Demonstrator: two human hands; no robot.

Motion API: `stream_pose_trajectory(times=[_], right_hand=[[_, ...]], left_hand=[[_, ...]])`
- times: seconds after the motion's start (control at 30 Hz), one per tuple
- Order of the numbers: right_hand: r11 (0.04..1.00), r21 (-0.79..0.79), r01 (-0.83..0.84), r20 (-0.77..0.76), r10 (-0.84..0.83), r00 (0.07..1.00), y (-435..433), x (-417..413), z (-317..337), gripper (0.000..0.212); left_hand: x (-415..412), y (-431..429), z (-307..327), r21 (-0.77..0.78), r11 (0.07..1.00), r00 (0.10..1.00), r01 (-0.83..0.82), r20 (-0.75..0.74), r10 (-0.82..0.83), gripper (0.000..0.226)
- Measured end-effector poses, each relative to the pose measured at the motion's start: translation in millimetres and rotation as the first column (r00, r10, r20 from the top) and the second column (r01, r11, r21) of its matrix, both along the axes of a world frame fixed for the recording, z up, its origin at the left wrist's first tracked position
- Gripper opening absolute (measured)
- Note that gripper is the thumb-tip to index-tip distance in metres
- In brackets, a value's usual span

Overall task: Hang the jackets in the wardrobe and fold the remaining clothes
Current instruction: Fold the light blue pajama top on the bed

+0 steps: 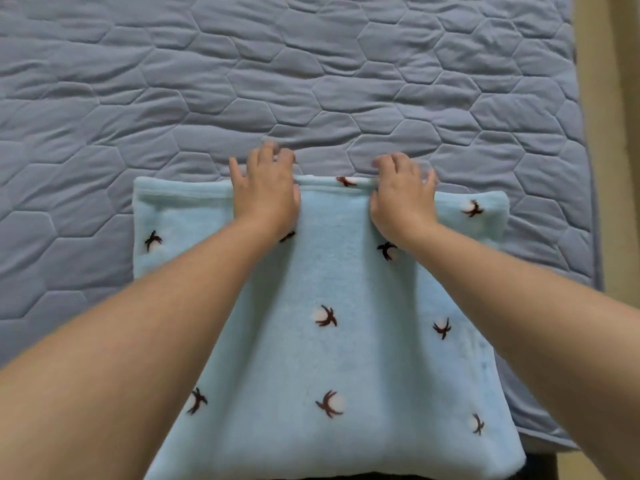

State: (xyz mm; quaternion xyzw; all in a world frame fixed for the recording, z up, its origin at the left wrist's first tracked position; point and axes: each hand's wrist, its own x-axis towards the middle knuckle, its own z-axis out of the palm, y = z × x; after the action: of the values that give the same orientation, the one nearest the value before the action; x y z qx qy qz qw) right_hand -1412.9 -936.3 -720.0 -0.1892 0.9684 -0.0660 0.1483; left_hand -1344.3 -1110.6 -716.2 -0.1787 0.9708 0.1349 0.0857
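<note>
Plainly, the fleece cloth (332, 358) lay flat on the bedcover (311, 71), filling the view from the centre down to 6 o'clock, where its near end ran over the edge of the bed and out of sight. It was pale blue with small dark marks, and its far hem, at 12 o'clock on the cloth, looked doubled over into a thick band. The left hand (265, 194) and the right hand (401, 197) sat side by side on that hem, close to its middle. Their fingers curled over the edge and their thumbs lay on top, so both seemed to grip the cloth, though blur softened the fingertips. The step in hand was probably a fold of this far end. To do it well, the hands should move out toward the corners at 10 and 2 o'clock, lift evenly, and lay the hem square on the layer below, then smooth from the middle outward so the thick pile traps no ridge. By count there were one cloth, two hands and one bedcover, and ten marks showed on the cloth, one half hidden by the left wrist. No jacket or wardrobe was in view.
</note>
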Motion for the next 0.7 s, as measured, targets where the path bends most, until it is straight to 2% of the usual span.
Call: stream_pose_trajectory(times=[0.03,0.1,0.17,0.27,0.4,0.5,0.6,0.67,0.7], right_hand=[[1.0,-0.009,-0.026,-0.013,0.026,1.0,-3.7,10.6,2.7,0.051],[0.983,-0.024,-0.18,-0.075,0.177,0.981,-7.2,34.3,8.9,0.062],[0.942,-0.024,-0.335,-0.124,0.33,0.936,-5.5,63.7,10.5,0.065],[0.89,0.032,-0.454,-0.027,0.455,0.89,-3.1,99.6,1.7,0.066],[0.904,0.169,-0.392,0.075,0.385,0.92,-12.7,93.1,-31.2,0.063],[0.904,0.216,-0.369,0.069,0.363,0.929,-17.5,92.1,-50.1,0.063],[0.892,0.235,-0.386,0.116,0.368,0.922,-15.7,93.9,-42.3,0.063],[0.871,0.263,-0.415,0.188,0.376,0.907,-17.5,88.0,-28.1,0.063],[0.86,0.268,-0.434,0.22,0.384,0.897,-20.2,83.3,-21.4,0.064]], left_hand=[[16.5,9.0,1.8,0.029,0.999,0.999,-0.042,-0.016,0.042,0.046],[62.3,24.9,6.3,0.057,0.997,0.998,-0.042,-0.037,0.044,0.055],[112.3,40.4,7.9,0.0,1.0,0.999,-0.011,-0.045,0.011,0.06],[167.5,54.0,0.8,-0.065,0.997,0.999,-0.05,0.014,0.051,0.065],[171.1,28.2,-36.3,-0.132,0.982,0.981,-0.133,0.121,0.149,0.067],[159.2,14.5,-52.7,-0.148,0.971,0.966,-0.189,0.148,0.211,0.065],[178.6,33.6,-25.8,-0.04,0.976,0.977,-0.215,-0.022,0.214,0.055],[207.0,57.4,5.0,0.143,0.962,0.948,-0.233,-0.185,0.257,0.032],[222.6,72.2,21.0,0.249,0.934,0.935,-0.256,-0.181,0.305,0.021]])
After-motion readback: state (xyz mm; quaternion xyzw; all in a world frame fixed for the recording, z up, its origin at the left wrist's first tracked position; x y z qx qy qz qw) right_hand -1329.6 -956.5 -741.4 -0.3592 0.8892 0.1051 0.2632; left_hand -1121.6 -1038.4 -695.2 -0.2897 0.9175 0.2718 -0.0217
